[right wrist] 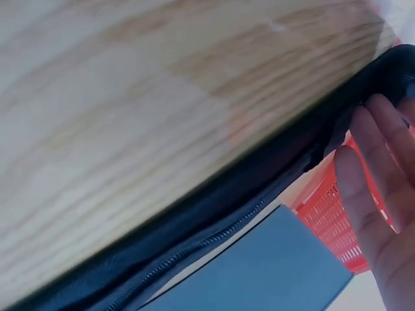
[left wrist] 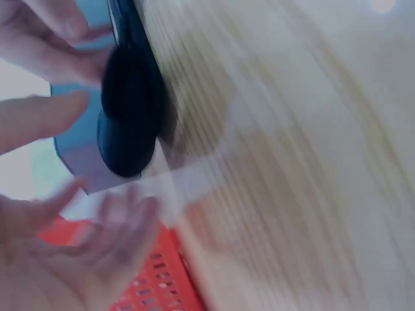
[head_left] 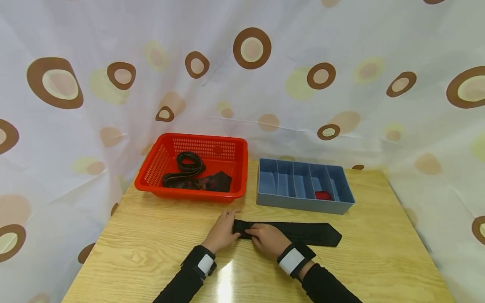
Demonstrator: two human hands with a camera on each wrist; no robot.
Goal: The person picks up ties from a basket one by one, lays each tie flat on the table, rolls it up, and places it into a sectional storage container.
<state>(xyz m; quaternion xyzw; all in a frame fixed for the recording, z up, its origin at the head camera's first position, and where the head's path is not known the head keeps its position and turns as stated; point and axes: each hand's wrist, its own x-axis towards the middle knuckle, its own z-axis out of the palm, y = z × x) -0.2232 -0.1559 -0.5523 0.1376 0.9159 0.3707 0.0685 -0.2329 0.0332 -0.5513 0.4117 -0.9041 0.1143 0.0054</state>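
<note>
Black necktie (head_left: pixel 299 232) lies flat on bench (head_left: pixel 151 248), near side of grey divided tray (head_left: pixel 303 202). Left hand (head_left: pixel 223 231) at tie's left end, fingers spread and relaxed. Right hand (head_left: pixel 267 239) presses flat on tie beside it. Red basket (head_left: pixel 159 168) far left holds dark belts.

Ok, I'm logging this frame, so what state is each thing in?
black tie: flat on the table, its left end rolled
left hand: fingers on the rolled end
right hand: resting on the tie beside the roll
red basket: holds dark ties and a coiled belt
blue divider box: one red item inside, other compartments look empty
</note>
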